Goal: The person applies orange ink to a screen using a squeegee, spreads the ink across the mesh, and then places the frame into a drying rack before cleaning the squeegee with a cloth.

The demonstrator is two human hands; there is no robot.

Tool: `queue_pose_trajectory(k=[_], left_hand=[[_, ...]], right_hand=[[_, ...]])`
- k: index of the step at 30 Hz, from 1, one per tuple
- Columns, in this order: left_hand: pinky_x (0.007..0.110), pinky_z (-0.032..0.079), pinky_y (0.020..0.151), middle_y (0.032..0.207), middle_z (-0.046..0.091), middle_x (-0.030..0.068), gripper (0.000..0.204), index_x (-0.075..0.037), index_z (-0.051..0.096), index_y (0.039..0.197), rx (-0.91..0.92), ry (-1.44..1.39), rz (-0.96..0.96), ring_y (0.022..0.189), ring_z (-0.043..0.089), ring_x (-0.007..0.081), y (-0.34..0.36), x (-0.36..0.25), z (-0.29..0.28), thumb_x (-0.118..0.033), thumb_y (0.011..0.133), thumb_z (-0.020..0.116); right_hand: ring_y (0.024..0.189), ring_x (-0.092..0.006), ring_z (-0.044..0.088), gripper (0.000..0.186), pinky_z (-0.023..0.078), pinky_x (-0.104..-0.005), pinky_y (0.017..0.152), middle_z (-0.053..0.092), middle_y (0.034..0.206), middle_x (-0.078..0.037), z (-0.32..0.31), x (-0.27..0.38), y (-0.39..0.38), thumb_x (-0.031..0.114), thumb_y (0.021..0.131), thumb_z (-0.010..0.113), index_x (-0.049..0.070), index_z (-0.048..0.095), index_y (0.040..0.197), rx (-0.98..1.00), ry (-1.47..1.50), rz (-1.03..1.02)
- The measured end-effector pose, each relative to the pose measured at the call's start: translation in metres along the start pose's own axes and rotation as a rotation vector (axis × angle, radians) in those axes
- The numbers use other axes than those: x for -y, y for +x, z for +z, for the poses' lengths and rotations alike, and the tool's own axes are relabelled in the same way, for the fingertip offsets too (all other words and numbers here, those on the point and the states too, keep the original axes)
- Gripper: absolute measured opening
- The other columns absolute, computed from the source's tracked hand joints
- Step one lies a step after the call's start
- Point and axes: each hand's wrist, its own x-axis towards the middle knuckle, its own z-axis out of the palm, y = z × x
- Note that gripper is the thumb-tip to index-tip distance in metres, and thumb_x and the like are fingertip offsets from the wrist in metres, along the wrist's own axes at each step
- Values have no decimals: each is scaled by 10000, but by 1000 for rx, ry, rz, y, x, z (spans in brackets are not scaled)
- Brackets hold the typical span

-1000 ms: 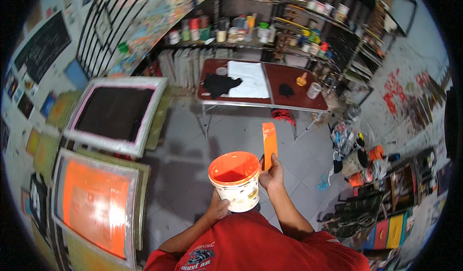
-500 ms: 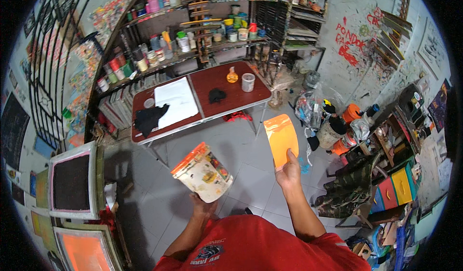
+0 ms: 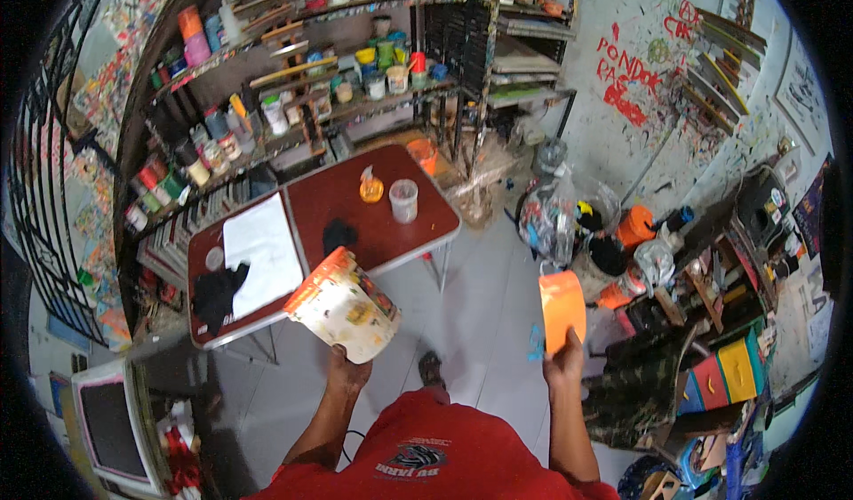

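My left hand is closed on the lower side of a paint bucket, a white tub stained with paint, with an orange rim. The bucket is tilted in front of the table's near edge. In my right hand I grip the lower end of an orange rectangular sheet, slightly curved and held upright. The sheet is well to the right of the bucket, over the floor. What the bucket holds cannot be seen from here.
A reddish-brown folding table stands ahead, bearing white paper, black cloths, an orange bottle and a clear tub. Paint shelves line the back. Orange buckets, bags and a camouflage cloth crowd the right side.
My view has shifted forward and right, with the table now nearer. The orange sheet has moved right and lower, away from the bucket. Both hands keep their hold, and a foot now shows below.
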Motion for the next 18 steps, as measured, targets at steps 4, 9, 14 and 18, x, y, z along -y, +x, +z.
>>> queue_pose_trajectory(k=[4,9,14,18], left_hand=[[408,329,1040,1321,425,51,884,-71,328,1319,108,-19,-69,1209,421,223,123,30,56,-497,656,727],[410,317,1049,1336,402,65,658,-87,310,1328,246,19,-48,1213,411,253,257,57,117,-448,832,547],[374,351,1013,1293,438,64,718,-56,273,1334,270,89,45,1173,454,216,389,86,197,-263,757,646],[341,393,942,1187,502,112,574,20,367,1242,54,275,389,1087,500,213,496,83,250,-123,758,641]], right_hand=[[1032,-228,548,317,438,-381,890,558,1148,-102,-38,44,76,229,920,445,47,480,1177,-112,46,-174],[965,-246,560,374,426,-379,875,570,1098,-98,-81,66,126,281,876,502,54,486,1173,-200,75,-214],[895,-222,555,294,449,-361,804,571,1023,-97,-214,77,243,238,864,513,79,513,1112,-473,170,-156],[881,-220,554,292,450,-358,791,572,1015,-94,-173,104,342,237,863,516,80,513,1109,-512,57,-95]])
